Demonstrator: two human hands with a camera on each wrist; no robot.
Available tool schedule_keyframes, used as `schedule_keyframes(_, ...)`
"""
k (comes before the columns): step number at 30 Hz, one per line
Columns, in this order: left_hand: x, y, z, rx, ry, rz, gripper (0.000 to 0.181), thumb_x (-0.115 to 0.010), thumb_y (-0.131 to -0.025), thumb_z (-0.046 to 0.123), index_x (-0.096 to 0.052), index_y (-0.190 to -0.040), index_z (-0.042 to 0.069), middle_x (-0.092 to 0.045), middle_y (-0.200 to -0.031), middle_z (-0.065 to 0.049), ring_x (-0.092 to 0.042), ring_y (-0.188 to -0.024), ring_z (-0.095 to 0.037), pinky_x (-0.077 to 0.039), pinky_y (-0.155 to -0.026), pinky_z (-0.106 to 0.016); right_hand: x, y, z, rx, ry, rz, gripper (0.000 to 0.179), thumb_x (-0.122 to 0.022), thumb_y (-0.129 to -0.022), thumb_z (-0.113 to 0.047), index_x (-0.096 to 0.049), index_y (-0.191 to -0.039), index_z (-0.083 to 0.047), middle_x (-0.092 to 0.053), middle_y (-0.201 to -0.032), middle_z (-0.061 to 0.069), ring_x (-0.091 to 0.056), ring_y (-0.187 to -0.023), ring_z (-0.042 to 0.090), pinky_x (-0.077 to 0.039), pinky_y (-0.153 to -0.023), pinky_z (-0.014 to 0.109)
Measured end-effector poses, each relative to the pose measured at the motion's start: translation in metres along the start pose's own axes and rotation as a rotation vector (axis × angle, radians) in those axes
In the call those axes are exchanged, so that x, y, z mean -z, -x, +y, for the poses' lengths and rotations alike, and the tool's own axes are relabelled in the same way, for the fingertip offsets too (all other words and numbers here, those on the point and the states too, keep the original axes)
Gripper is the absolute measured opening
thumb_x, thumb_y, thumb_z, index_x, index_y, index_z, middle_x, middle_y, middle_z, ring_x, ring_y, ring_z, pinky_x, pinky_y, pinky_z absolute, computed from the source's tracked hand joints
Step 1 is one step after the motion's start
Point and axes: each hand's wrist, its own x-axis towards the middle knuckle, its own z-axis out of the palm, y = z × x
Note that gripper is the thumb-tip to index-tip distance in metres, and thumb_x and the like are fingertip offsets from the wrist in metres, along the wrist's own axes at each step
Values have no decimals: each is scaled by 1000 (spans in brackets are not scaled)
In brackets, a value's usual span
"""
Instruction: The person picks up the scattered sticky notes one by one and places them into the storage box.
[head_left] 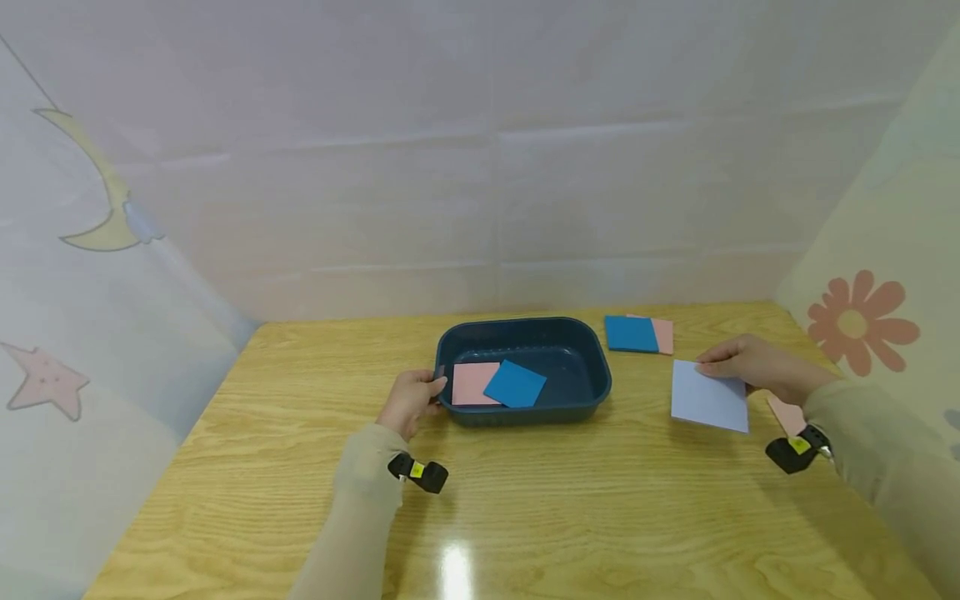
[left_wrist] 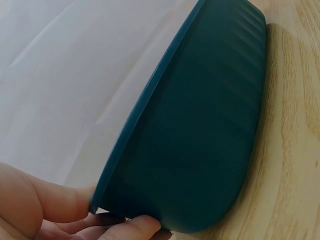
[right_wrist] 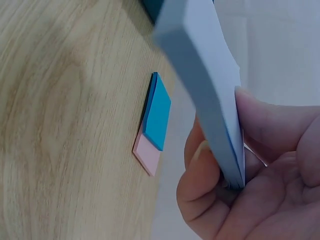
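My left hand (head_left: pixel 408 402) grips the left end of a dark teal plastic basin (head_left: pixel 558 414), thumb at the rim and fingers curled beneath it in the left wrist view. Inside the basin, at its left side, lie a pink square pad (head_left: pixel 474 383) and a blue square pad (head_left: pixel 516 384) that overlaps it. Off to the right, my right hand (head_left: pixel 757 367) pinches a pale lavender sticky note pad (head_left: pixel 709 397) between thumb and fingers above the table. The right wrist view shows this pad (right_wrist: pixel 210 90) edge-on, as a thick block of sheets.
Behind the basin's right end, another blue pad (head_left: pixel 631 333) lies partly over a pink pad (head_left: pixel 664 336). One more pink piece (head_left: pixel 786 415) is partly hidden under my right forearm. The wooden table (head_left: pixel 525 508) meets pale printed cloth (head_left: pixel 487 167) at the back and sides.
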Motion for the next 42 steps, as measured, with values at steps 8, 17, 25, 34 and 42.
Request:
schedule_keyframes(8, 1, 0, -2, 3, 13, 3, 29, -49, -102, 5, -56, -125, -11, -57, -120, -23, -59, -100, -30, -49, -93, -41, 2, 0, -5, 13, 18, 10, 45, -54, -100, -15, -47, -128, 20, -63, -105, 15, -59, -82, 21, -53, -68, 37)
schedule_keyframes(17, 0, 0, -2, 0, 20, 4, 29, -49, -101, 4, -56, -124, -12, -57, -120, -23, -58, -96, -27, -50, -91, -39, 4, -2, -14, 35, 34, 9, 45, -54, -100, -15, -47, -127, 21, -62, -107, 16, -59, -81, 20, -53, -67, 36)
schedule_keyframes(25, 0, 0, -4, 3, 17, 10, 28, -50, -101, 4, -57, -123, -12, -58, -117, -22, -58, -93, -25, -51, -89, -38, 3, -4, -23, 36, 21, 1, 44, -54, -100, -14, -49, -127, 19, -63, -102, 9, -58, -79, 20, -53, -67, 36)
schedule_keyframes(34, 0, 2, -3, -16, 43, -12, 30, -47, -102, 5, -55, -126, -13, -56, -123, -25, -60, -103, -30, -50, -92, -40, 2, -7, -32, 53, 63, 9, 45, -54, -100, -14, -47, -129, 20, -63, -105, 11, -57, -81, 19, -51, -68, 35)
schedule_keyframes(42, 0, 1, -3, -11, 37, -10, 30, -48, -102, 5, -55, -126, -12, -56, -123, -24, -59, -103, -29, -49, -94, -41, -2, -11, -42, 68, 31, -14, 45, -53, -101, -16, -48, -129, 19, -62, -105, 12, -57, -82, 20, -51, -69, 36)
